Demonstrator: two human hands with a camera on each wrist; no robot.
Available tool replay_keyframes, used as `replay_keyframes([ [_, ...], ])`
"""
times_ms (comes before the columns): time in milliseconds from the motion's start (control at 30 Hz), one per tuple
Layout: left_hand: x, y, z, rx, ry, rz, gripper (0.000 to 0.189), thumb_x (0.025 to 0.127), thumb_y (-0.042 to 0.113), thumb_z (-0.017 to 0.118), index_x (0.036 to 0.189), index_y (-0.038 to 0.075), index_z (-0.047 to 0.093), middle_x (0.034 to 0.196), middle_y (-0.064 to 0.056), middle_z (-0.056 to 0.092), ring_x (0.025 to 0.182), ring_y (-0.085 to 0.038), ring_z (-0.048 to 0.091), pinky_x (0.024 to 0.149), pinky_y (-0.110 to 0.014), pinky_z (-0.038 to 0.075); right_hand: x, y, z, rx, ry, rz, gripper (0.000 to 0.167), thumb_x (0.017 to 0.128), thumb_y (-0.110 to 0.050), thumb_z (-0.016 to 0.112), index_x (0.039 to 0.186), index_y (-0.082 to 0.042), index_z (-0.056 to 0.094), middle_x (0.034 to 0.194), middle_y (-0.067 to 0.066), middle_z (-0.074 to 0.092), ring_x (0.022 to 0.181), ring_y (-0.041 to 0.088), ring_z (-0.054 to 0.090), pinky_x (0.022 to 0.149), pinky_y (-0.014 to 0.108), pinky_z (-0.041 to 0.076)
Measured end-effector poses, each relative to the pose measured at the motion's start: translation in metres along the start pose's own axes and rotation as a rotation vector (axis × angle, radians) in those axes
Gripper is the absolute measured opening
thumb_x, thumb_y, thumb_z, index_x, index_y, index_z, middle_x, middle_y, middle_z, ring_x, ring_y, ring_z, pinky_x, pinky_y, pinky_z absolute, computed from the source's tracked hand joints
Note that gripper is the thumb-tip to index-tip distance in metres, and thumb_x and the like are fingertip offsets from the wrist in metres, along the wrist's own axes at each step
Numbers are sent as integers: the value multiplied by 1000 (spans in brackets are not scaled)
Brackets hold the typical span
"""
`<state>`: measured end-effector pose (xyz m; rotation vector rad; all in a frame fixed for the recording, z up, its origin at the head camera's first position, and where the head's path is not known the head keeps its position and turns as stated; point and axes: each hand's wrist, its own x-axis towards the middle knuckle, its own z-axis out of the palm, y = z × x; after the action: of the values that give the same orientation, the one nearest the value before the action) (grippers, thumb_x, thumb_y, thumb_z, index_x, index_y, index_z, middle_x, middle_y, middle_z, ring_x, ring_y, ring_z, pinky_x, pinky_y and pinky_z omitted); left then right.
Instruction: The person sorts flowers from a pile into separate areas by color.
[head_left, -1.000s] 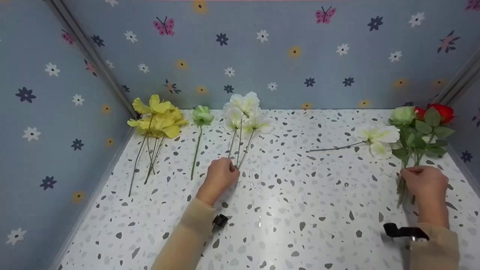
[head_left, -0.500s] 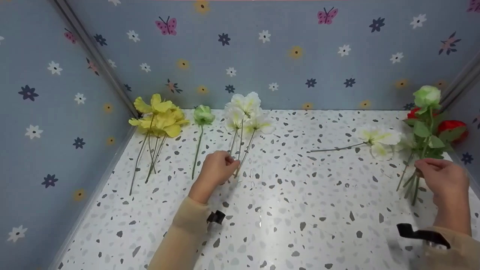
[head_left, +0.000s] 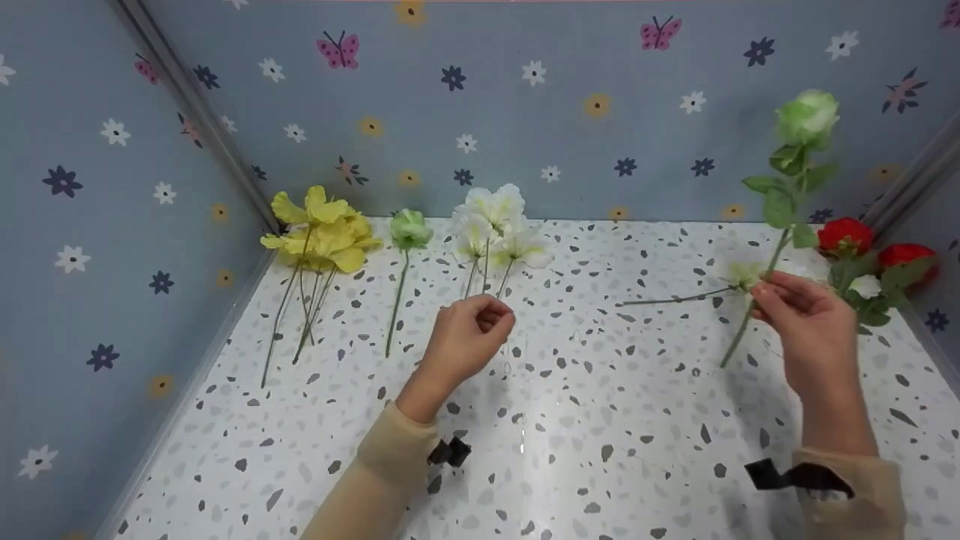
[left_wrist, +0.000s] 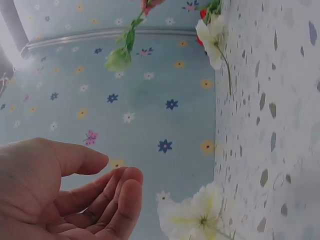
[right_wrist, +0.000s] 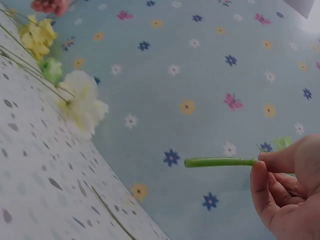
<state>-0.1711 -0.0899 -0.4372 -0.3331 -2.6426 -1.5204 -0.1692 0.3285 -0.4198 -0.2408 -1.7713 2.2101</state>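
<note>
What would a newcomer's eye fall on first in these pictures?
Probably the pale green rose, held up in the right hand before the patterned wall. Then perhaps the two red flowers at the right of the table, and the yellow flowers at its left.

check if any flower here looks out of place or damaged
One white flower on the right looks askew: it lies sideways, stem pointing left, while the stems of the three white flowers in the middle run toward the viewer. No damage stands out.
</note>
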Motion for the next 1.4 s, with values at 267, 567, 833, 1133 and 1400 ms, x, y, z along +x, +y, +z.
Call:
replay_keyframes([
  [267, -18, 18, 40, -175, -117, 54, 11, 103, 12, 71, 111, 7, 79, 94, 2, 77, 83, -10, 74, 81, -28, 63, -34, 22, 67, -102, -193, -44, 22, 100, 9, 74, 122, 10, 69, 96, 3, 78, 86, 16, 75, 78, 25, 64],
  [567, -33, 22, 72, -251, -268, 34, 18, 105, 15, 74, 117, 4, 80, 100, -3, 81, 85, -7, 75, 81, -25, 62, -59, 46, 102, -249, -323, 15, 24, 100, 2, 78, 121, 8, 68, 101, 12, 75, 87, 19, 74, 80, 30, 64],
  [833, -38, 21, 86, -270, -313, 42, 16, 104, 8, 73, 115, -1, 80, 100, -6, 81, 86, -11, 76, 79, -23, 62, -68, 54, 113, -303, -350, 12, 23, 96, -1, 83, 114, 5, 69, 100, 12, 73, 90, 20, 72, 79, 28, 63],
  [1133, -38, 20, 89, -387, -332, 5, 11, 104, 4, 72, 111, -1, 79, 91, -5, 80, 77, -11, 75, 76, -38, 67, -71, 51, 115, -303, -366, 13, 23, 97, -2, 83, 114, 6, 69, 99, 13, 74, 88, 21, 72, 78, 30, 64],
  [1400, -38, 20, 87, -420, -324, 8, 12, 103, 4, 74, 110, -5, 79, 89, -3, 78, 73, -10, 72, 77, -53, 66, -72, 49, 115, -267, -378, -1, 19, 97, 5, 79, 115, 6, 70, 99, 15, 73, 89, 21, 73, 79, 31, 65],
])
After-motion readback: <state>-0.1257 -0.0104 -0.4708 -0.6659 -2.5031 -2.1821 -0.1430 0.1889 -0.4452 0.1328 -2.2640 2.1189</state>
